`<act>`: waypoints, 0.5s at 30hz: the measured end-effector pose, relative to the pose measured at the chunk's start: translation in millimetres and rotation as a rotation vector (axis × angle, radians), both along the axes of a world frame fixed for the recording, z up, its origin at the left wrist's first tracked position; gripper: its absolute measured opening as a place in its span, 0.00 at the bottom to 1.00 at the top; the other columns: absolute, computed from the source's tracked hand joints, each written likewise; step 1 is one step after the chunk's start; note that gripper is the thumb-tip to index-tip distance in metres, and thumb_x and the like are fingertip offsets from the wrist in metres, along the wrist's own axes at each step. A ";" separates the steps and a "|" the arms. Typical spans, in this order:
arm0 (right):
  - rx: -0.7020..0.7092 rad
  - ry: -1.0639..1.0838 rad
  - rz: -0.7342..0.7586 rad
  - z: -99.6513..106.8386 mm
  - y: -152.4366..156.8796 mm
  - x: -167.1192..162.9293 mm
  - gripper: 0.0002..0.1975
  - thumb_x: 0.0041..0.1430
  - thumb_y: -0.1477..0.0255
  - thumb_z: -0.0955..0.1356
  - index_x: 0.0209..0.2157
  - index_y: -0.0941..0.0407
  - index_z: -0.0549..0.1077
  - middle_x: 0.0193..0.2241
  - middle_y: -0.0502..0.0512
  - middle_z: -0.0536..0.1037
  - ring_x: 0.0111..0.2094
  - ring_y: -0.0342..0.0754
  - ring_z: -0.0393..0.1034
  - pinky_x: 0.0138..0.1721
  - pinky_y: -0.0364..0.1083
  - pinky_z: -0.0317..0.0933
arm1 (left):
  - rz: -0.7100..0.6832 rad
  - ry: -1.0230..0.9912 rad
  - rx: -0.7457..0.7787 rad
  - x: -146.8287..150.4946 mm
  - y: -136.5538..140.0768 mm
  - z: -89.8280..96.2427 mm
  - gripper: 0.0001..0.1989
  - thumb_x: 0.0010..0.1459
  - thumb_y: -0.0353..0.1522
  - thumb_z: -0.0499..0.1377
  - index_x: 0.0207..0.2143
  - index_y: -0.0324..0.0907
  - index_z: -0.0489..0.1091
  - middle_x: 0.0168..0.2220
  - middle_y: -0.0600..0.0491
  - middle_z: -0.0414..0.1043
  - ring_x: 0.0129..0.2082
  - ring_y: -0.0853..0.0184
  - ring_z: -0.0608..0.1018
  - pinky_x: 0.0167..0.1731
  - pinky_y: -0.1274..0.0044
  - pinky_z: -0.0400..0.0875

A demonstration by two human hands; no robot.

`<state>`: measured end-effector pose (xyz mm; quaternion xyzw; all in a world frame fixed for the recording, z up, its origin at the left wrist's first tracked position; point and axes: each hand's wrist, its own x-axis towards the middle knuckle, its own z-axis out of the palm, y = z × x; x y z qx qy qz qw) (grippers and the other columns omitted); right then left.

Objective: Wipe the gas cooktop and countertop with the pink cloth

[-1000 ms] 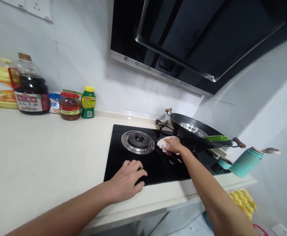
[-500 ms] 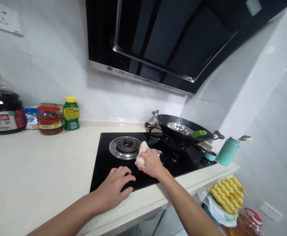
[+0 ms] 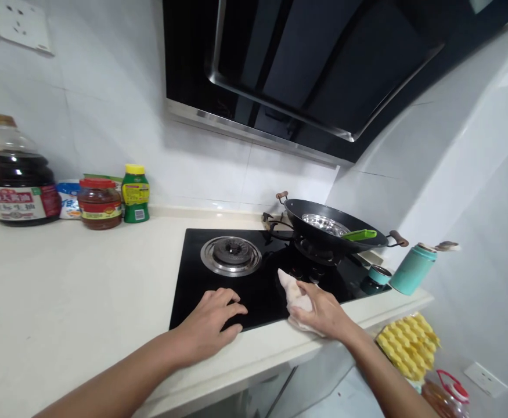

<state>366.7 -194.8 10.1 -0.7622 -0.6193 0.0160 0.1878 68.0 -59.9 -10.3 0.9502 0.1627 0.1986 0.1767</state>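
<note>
My right hand (image 3: 323, 310) grips a pale cloth (image 3: 296, 296) at the front edge of the black glass cooktop (image 3: 254, 299). Part of the cloth hangs over onto the counter (image 3: 83, 290). With fingers slightly curled and apart, my left hand (image 3: 212, 325) rests at the cooktop's front left corner and holds nothing. Behind it is the bare left burner (image 3: 231, 255). A black wok (image 3: 297, 212) sits over the right burner, with a shiny perforated metal piece (image 3: 319, 222) and a bright green handle (image 3: 360, 234) in it.
A range hood (image 3: 280, 75) overhangs the cooktop. At the back left stand a soy sauce bottle (image 3: 22, 186), a red-lidded jar (image 3: 100, 206) and a green bottle (image 3: 135, 197). On the right are a teal flask (image 3: 413, 271) and its cup (image 3: 379, 274). Yellow egg trays (image 3: 410, 345) lie below.
My right hand has moved the cloth rightward and toward me, from beside the left burner to the cooktop's front edge. My left hand stays in about the same place. The view has shifted slightly.
</note>
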 end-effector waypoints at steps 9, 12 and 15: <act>0.013 -0.186 -0.314 -2.9 -8.4 55.2 0.22 0.60 0.54 0.64 0.47 0.54 0.75 0.49 0.62 0.72 0.53 0.60 0.66 0.51 0.55 0.59 | 0.021 0.010 -0.054 -1.1 -6.5 5.8 0.16 0.65 0.36 0.55 0.53 0.50 0.75 0.55 0.49 0.67 0.53 0.55 0.68 0.55 0.60 0.63; 0.022 -0.080 -0.323 -12.9 -20.4 73.7 0.22 0.59 0.54 0.64 0.49 0.53 0.73 0.47 0.59 0.75 0.50 0.58 0.69 0.48 0.54 0.60 | 0.018 -0.001 -0.054 -0.8 -6.8 6.5 0.16 0.65 0.35 0.55 0.52 0.49 0.75 0.55 0.49 0.68 0.53 0.55 0.68 0.54 0.61 0.64; 0.093 0.029 -0.186 -21.1 -35.2 84.4 0.18 0.57 0.55 0.66 0.42 0.51 0.72 0.37 0.53 0.77 0.41 0.53 0.72 0.43 0.49 0.62 | 0.014 -0.006 -0.057 -0.5 -6.1 6.0 0.16 0.65 0.36 0.55 0.52 0.49 0.75 0.54 0.49 0.68 0.52 0.56 0.69 0.53 0.62 0.65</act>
